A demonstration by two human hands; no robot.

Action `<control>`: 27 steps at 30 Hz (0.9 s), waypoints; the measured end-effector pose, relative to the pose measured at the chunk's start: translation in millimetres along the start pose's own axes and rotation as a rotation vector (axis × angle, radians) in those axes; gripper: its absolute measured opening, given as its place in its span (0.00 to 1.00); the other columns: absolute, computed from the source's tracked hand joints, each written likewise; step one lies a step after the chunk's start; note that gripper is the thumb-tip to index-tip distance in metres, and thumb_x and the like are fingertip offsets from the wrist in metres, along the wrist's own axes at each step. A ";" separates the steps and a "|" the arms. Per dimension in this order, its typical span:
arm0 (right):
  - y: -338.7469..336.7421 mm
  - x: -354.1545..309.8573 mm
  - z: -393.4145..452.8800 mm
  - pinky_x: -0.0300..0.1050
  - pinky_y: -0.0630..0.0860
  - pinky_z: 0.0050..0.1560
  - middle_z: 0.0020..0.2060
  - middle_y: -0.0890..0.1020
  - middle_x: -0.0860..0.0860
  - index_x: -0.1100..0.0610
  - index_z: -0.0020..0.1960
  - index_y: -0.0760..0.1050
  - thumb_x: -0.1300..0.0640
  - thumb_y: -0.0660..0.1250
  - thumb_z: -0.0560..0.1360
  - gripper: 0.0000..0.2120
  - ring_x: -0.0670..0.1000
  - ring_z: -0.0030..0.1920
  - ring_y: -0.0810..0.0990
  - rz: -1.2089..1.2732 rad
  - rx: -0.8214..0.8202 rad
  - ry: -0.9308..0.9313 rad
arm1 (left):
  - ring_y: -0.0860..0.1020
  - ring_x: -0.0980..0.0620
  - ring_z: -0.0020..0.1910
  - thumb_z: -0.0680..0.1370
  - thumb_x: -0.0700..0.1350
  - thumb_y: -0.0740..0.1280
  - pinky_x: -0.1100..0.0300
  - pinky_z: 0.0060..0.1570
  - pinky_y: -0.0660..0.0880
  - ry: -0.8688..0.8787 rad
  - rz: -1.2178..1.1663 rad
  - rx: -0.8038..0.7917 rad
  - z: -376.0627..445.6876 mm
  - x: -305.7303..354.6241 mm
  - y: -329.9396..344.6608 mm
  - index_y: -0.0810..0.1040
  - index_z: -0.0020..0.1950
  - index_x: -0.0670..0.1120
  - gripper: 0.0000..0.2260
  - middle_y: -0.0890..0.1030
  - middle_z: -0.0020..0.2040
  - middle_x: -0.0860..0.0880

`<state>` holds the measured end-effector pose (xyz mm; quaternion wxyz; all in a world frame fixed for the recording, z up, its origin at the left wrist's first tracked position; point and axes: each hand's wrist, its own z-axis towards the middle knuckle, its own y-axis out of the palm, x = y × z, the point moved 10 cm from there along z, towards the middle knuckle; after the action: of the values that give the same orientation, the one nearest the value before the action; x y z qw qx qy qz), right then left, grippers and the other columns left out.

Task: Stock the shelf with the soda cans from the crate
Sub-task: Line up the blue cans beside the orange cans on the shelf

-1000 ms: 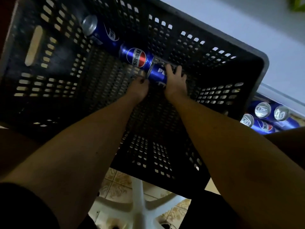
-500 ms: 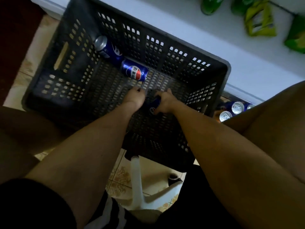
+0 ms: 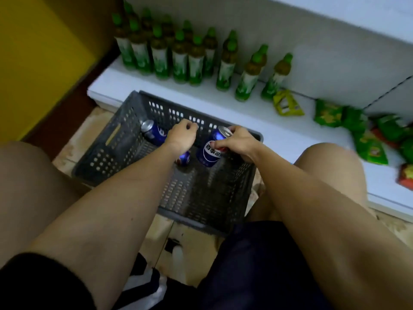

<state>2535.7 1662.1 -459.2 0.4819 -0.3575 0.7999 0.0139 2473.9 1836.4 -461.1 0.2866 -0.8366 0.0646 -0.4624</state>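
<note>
Nearly through the crate (image 3: pixel 125 139)
Our right hand (image 3: pixel 237 142) grips one can (image 3: pixel 212 151); our left hand (image 3: pixel 181 136) is curled, whether it holds anything unclear; two cans (image 3: pixel 154 132) remain inside.

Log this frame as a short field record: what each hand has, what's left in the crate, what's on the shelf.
right hand: grips an upright blue soda can near its top
left hand: curled over a second can, mostly hidden; grip unclear
crate: grey, on the floor; one more can lying at its far left
shelf: green bottles, snack bags
</note>
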 end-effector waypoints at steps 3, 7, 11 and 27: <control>-27.6 -31.0 -17.4 0.47 0.81 0.49 0.46 0.83 0.53 0.60 0.54 0.76 0.60 0.80 0.67 0.20 0.54 0.48 0.83 0.236 0.089 -0.108 | 0.74 0.48 0.53 0.83 0.53 0.56 0.57 0.51 0.67 0.107 -0.015 0.036 -6.5 48.9 -21.1 0.73 0.66 0.47 0.17 0.77 0.59 0.48; -56.5 -71.8 -38.2 0.51 0.76 0.53 0.41 0.83 0.50 0.54 0.52 0.79 0.53 0.75 0.72 0.11 0.50 0.43 0.81 0.693 0.125 -0.214 | 0.73 0.46 0.56 0.84 0.54 0.54 0.58 0.52 0.66 0.227 -0.017 0.083 -17.2 111.8 -49.6 0.70 0.70 0.48 0.18 0.75 0.61 0.47; -84.4 -126.6 -63.0 0.51 0.77 0.53 0.38 0.79 0.54 0.55 0.47 0.76 0.46 0.71 0.73 0.12 0.54 0.41 0.79 1.115 0.038 -0.304 | 0.74 0.48 0.56 0.84 0.53 0.54 0.56 0.54 0.69 0.378 -0.028 0.122 -27.7 178.8 -73.5 0.73 0.67 0.48 0.16 0.77 0.61 0.47; -291.0 -280.4 -120.0 0.45 0.82 0.39 0.39 0.84 0.51 0.53 0.48 0.76 0.46 0.72 0.74 0.12 0.50 0.36 0.83 0.532 0.484 -0.640 | 0.71 0.50 0.62 0.83 0.57 0.53 0.46 0.62 0.69 0.806 0.472 0.294 -26.1 386.6 -81.1 0.74 0.64 0.55 0.16 0.76 0.63 0.52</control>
<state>2693.2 1558.1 -82.3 0.7530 0.0043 0.6553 0.0596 2658.0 1748.3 -121.9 0.4509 -0.5041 0.2924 -0.6761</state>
